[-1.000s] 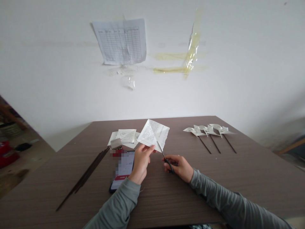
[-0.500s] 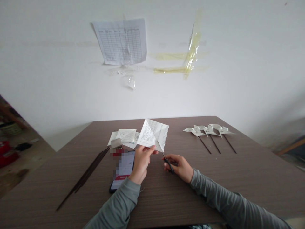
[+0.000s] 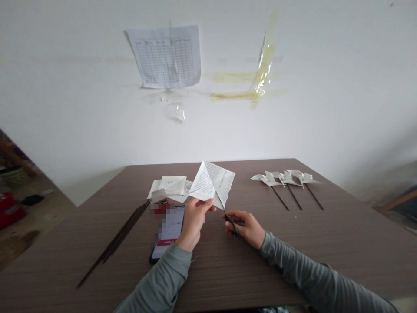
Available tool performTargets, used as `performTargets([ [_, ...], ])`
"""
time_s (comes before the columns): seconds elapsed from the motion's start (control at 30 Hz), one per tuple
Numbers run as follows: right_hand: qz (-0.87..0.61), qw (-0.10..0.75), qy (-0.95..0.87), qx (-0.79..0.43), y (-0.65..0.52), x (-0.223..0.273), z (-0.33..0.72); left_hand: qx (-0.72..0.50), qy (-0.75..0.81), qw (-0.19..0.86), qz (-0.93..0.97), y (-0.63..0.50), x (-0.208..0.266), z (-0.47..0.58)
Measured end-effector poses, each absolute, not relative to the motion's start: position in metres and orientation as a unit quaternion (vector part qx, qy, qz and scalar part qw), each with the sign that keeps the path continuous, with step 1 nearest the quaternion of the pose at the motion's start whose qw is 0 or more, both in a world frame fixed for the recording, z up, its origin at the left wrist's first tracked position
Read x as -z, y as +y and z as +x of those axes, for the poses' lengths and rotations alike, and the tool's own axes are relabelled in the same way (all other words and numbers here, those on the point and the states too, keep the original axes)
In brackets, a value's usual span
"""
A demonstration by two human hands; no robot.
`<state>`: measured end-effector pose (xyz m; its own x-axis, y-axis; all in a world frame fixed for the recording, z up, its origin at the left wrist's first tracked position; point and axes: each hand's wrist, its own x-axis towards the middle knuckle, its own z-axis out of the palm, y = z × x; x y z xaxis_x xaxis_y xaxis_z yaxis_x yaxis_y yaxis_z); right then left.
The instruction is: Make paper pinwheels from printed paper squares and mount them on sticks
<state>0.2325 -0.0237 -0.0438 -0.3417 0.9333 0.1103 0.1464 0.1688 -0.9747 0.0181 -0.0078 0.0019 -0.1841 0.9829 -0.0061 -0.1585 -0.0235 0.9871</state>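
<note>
My left hand (image 3: 194,219) pinches the lower edge of a square of printed paper (image 3: 208,180), held tilted above the table with crease lines across it. Closed around the black handles of a pair of scissors (image 3: 231,224) is my right hand (image 3: 248,228). The scissor blades lie at the paper's lower right corner, along a line toward its middle. Three paper pinwheels (image 3: 286,177) on dark sticks lie to the right of my hands. Left of them are several paper squares (image 3: 172,185) and a bundle of dark sticks (image 3: 120,234).
A phone (image 3: 167,234) lies on the brown table (image 3: 234,269) beside my left forearm. Behind it sits a small box (image 3: 159,196), partly blurred out. The table's far edge meets a white wall, where a printed sheet (image 3: 166,56) and yellowed tape (image 3: 263,69) are stuck.
The paper has shifted slightly right and turned a little in my left hand. The scissor blades now reach farther over the paper. My right hand has moved slightly right.
</note>
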Motion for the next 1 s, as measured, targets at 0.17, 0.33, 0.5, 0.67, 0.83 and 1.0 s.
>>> performTargets([
  [0.17, -0.417, 0.399, -0.653, -0.491, -0.0246, 0.0428, 0.2319, -0.587, 0.493, 0.489, 0.415, -0.0081, -0.0018, 0.0176],
  [0.33, -0.417, 0.399, -0.65, -0.495, -0.0252, 0.0423, 0.2319, -0.585, 0.5, 0.49, 0.41, -0.0083, -0.0037, 0.019],
  [0.5, -0.414, 0.398, -0.65, -0.498, -0.0235, 0.0447, 0.2314, -0.59, 0.498, 0.49, 0.404, -0.0093, -0.0059, 0.0203],
  [0.67, -0.418, 0.392, -0.652, -0.496, -0.0237, 0.0451, 0.2316, -0.588, 0.494, 0.495, 0.405, -0.0094, -0.0053, 0.0191],
  [0.83, -0.419, 0.399, -0.645, -0.499, -0.0256, 0.0426, 0.2318, -0.587, 0.492, 0.496, 0.409, -0.0088, -0.0042, 0.0184],
  [1.0, -0.415, 0.403, -0.642, -0.503, -0.0257, 0.0412, 0.2306, -0.588, 0.493, 0.496, 0.407, -0.0084, -0.0047, 0.0185],
])
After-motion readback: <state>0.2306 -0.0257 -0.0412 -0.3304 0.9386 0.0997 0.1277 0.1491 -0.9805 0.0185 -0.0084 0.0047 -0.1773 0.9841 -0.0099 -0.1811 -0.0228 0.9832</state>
